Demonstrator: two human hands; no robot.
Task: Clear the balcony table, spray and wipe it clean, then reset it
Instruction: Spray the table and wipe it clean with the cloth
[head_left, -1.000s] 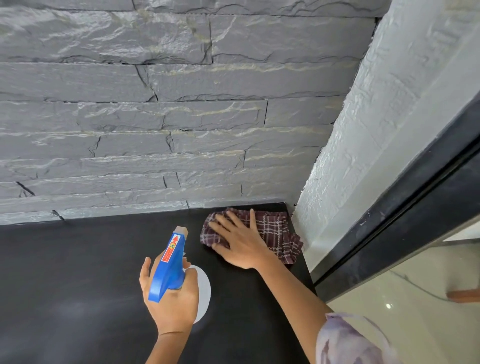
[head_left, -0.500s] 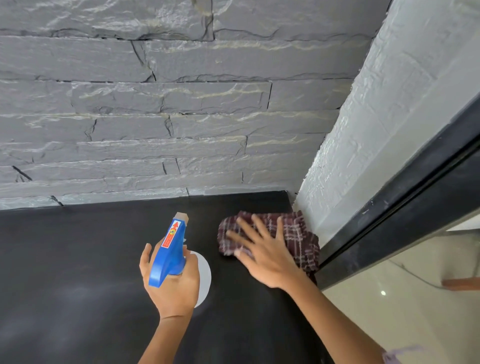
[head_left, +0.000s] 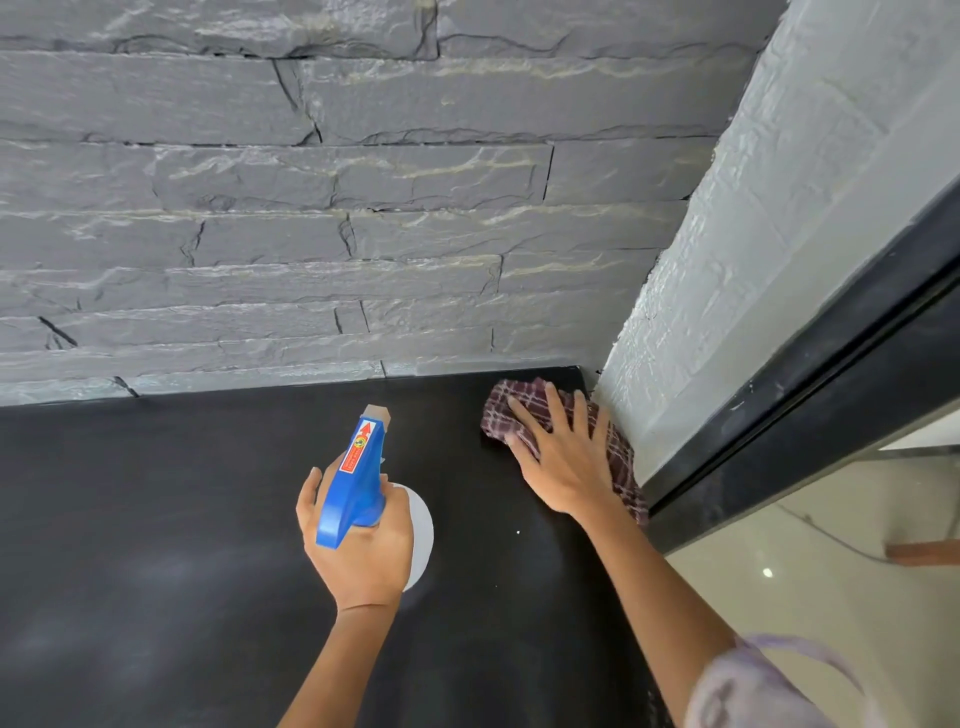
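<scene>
The black table fills the lower left of the head view. My left hand grips a spray bottle with a blue trigger head and white body, held over the middle of the table with the nozzle facing the wall. My right hand lies flat, fingers spread, pressing a maroon checked cloth onto the table's far right corner, against the white wall. Part of the cloth is hidden under my palm.
A grey stone wall runs along the table's far edge. A white textured wall and a black door frame border the right side. Pale floor tiles lie beyond the table's right edge. Faint hazy patches mark the table's left part.
My right hand has slid the cloth from near the middle rightward into the far right corner. The left hand and bottle have stayed about where they were.
</scene>
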